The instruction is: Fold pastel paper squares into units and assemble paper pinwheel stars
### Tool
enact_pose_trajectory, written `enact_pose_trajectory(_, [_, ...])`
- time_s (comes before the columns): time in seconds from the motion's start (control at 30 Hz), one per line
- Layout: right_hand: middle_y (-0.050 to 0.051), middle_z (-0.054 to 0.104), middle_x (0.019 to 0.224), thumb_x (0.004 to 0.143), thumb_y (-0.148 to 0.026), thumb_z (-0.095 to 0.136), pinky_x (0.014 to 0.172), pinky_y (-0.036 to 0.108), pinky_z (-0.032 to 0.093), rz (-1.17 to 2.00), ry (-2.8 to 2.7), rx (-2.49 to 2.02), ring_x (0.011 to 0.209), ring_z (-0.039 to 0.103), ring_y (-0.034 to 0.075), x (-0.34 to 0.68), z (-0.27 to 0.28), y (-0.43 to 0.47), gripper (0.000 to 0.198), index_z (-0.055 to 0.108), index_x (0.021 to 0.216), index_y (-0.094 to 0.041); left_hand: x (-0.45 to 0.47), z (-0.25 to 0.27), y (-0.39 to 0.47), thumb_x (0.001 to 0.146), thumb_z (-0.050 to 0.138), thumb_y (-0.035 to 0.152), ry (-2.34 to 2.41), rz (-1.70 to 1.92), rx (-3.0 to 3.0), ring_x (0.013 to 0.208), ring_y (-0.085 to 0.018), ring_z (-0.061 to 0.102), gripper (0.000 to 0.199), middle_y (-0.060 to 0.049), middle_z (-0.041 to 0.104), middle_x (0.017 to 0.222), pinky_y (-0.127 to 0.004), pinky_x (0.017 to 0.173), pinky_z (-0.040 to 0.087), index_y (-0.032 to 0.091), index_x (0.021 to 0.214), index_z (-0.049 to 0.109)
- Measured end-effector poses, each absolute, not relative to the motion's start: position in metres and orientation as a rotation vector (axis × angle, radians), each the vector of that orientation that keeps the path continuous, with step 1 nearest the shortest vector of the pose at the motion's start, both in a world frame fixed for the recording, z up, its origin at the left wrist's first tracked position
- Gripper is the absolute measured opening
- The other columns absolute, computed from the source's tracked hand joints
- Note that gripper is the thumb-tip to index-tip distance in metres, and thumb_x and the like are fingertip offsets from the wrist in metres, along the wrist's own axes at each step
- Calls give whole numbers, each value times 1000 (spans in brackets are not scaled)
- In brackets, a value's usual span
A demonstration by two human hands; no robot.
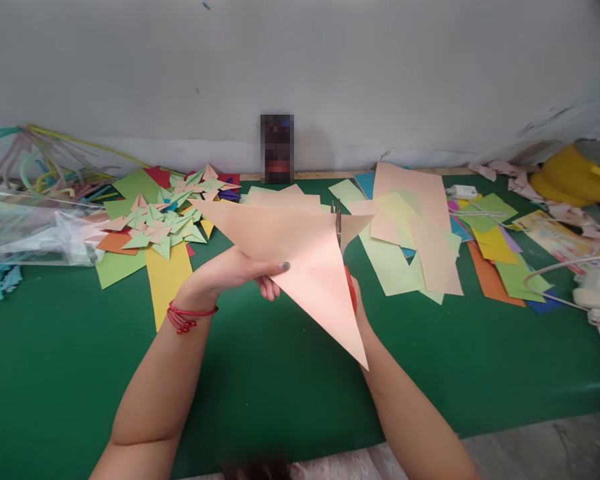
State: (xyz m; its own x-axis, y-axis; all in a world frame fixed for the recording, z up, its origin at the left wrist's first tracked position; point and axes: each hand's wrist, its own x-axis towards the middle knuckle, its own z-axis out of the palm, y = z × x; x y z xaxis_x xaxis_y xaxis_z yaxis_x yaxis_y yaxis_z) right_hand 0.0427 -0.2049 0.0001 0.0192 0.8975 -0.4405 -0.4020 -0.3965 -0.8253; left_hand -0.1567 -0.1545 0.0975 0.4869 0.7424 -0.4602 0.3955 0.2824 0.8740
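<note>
A folded sheet of peach paper [300, 247] is held up above the green table. My left hand [250, 270] pinches its lower left edge, with the thumb on top and the fingers underneath. At the paper's right side, my right hand [359, 303] is closed round the red handle of a pair of scissors [352, 290], and most of its fingers are hidden behind the paper. The dark blades point away from me and stand apart at the tips, with the paper's right edge along them.
Folded paper stars [163, 223] lie on coloured sheets at the left, beside a clear plastic bag [35, 227]. Peach and green sheets [435, 233] lie at the right, near a white cable [550, 270] and a yellow container [570, 177]. A phone-like object [277, 148] leans on the wall.
</note>
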Motion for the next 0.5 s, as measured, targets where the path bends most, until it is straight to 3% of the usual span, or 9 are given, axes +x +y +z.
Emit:
enact_pose_trajectory(0.27, [2,60,66,70,-41,63,49,32,45,1542,-558,-1164,53,53,16,39,3,-210,20,59,73,-22,-153,96,-155,71,63,41,1089,315,1330,55,-17,64,31,-6,64,52,-28,60,52,13,57,63])
enact_pose_trajectory(0.5, [4,63,73,73,-49,55,48,32,46,1453,-769,-1301,58,56,19,39,5,-210,29,60,80,-21,-154,94,-154,71,64,41,1077,329,1326,55,-17,64,31,-6,64,52,-29,60,52,13,58,63])
